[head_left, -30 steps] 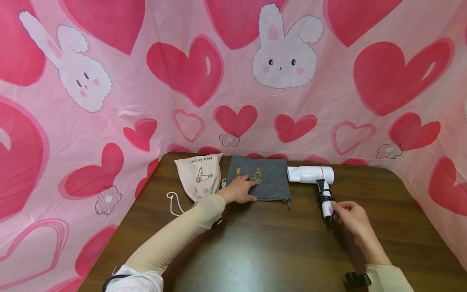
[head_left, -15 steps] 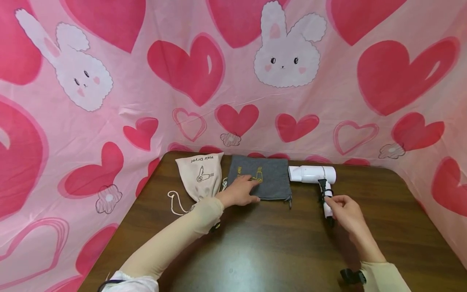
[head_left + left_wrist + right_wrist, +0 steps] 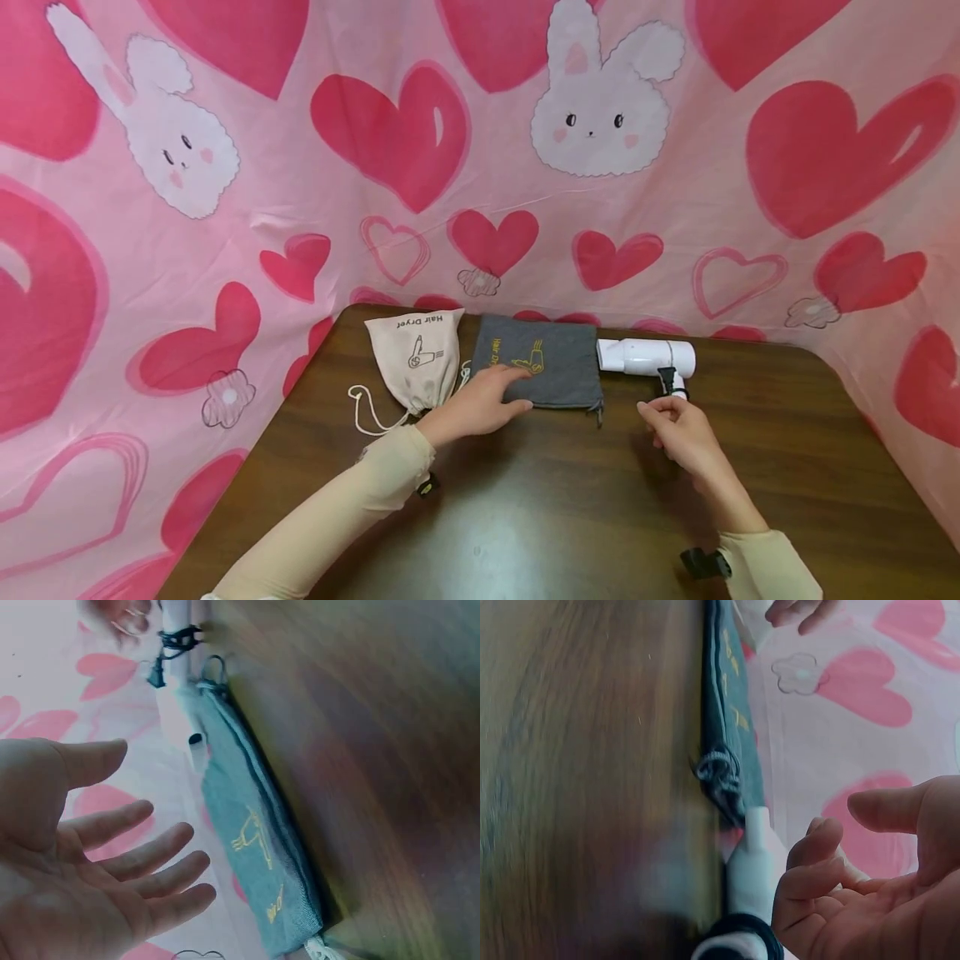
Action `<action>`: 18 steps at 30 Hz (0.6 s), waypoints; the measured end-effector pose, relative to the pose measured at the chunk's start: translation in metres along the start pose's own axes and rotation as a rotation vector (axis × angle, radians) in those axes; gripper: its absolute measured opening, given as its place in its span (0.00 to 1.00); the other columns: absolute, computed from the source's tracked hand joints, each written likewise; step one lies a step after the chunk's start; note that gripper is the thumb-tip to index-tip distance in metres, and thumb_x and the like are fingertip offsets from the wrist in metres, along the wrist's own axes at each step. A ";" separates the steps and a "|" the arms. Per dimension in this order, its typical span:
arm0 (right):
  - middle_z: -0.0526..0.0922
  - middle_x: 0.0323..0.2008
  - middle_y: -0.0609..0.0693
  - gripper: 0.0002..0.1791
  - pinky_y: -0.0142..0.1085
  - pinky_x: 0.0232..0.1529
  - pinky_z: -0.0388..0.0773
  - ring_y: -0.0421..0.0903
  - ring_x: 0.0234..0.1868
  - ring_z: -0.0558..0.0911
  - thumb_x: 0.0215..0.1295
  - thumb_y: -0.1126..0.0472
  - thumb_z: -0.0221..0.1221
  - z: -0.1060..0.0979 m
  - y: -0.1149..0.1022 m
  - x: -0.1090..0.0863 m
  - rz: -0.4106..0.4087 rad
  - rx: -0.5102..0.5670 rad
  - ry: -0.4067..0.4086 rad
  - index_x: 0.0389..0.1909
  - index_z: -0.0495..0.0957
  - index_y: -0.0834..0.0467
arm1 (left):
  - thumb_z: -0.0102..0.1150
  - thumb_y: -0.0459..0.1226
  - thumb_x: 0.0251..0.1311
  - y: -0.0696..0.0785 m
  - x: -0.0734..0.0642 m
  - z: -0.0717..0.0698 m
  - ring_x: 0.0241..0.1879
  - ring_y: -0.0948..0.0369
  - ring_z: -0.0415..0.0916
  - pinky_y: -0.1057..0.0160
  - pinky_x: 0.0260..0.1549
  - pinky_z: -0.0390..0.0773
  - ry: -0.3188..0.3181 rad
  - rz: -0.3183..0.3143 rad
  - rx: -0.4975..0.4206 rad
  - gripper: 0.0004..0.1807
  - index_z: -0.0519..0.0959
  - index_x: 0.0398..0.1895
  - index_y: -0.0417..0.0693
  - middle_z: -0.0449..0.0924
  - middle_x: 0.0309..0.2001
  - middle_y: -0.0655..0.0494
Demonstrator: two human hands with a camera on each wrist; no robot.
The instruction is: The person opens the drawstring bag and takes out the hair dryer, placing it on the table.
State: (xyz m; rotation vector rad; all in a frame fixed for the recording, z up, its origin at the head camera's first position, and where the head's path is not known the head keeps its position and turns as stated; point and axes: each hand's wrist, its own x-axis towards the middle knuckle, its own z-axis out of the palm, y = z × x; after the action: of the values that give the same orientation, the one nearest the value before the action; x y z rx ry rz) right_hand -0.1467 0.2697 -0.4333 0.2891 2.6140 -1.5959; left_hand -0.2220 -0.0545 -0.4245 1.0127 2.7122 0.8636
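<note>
Directions are by the head view, with 12 o'clock at the far edge of the worktop [image 3: 570,508]. The dryer [image 3: 651,358] lies on its side near that edge, at about 12 o'clock from the right hand [image 3: 685,435]; its nozzle points to 9 o'clock and its handle toward the hand, partly hidden behind it. A black cord [image 3: 180,637] is wound round the handle. The right fingers [image 3: 806,877] are loosely curled, the thumb is set apart from them, and nothing is seen in their hold; contact with the handle cannot be determined. The grey bag [image 3: 573,362] lies flat at 10 o'clock from the right fingers, one edge just beside the nozzle. The left hand [image 3: 472,406] is at the bag's 7 o'clock corner, its fingertips overlapping the bag in the head view. The left wrist view shows the left fingers [image 3: 154,853] extended, spread and holding nothing. From them, the middle of the bag is at 2 o'clock and the dryer, well apart, between 2 and 3. The cream bag [image 3: 415,360] lies at 10 o'clock from the left hand, its drawstring [image 3: 369,423] trailing toward 7 o'clock. Pink patterned cloth [image 3: 510,179] stands behind the worktop.
</note>
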 end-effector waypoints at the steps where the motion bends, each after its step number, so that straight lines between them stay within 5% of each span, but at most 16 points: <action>1: 0.79 0.27 0.48 0.21 0.35 0.22 0.71 0.45 0.25 0.76 0.79 0.52 0.59 0.002 -0.001 0.000 0.000 0.001 -0.007 0.52 0.73 0.68 | 0.63 0.42 0.75 0.002 -0.002 -0.001 0.65 0.51 0.75 0.51 0.65 0.73 0.013 -0.003 -0.014 0.25 0.76 0.70 0.42 0.78 0.65 0.46; 18: 0.79 0.29 0.53 0.19 0.36 0.23 0.72 0.47 0.26 0.77 0.79 0.53 0.60 0.025 -0.011 -0.003 -0.029 0.012 -0.061 0.51 0.75 0.67 | 0.64 0.40 0.73 0.009 -0.044 -0.007 0.53 0.55 0.82 0.53 0.56 0.79 0.174 -0.052 -0.130 0.13 0.83 0.54 0.43 0.86 0.52 0.48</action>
State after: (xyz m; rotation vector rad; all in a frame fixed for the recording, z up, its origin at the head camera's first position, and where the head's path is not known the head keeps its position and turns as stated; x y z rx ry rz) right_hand -0.1469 0.2425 -0.4351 0.2002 2.5753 -1.6035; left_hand -0.1851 -0.0806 -0.4178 0.8755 2.7637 1.1512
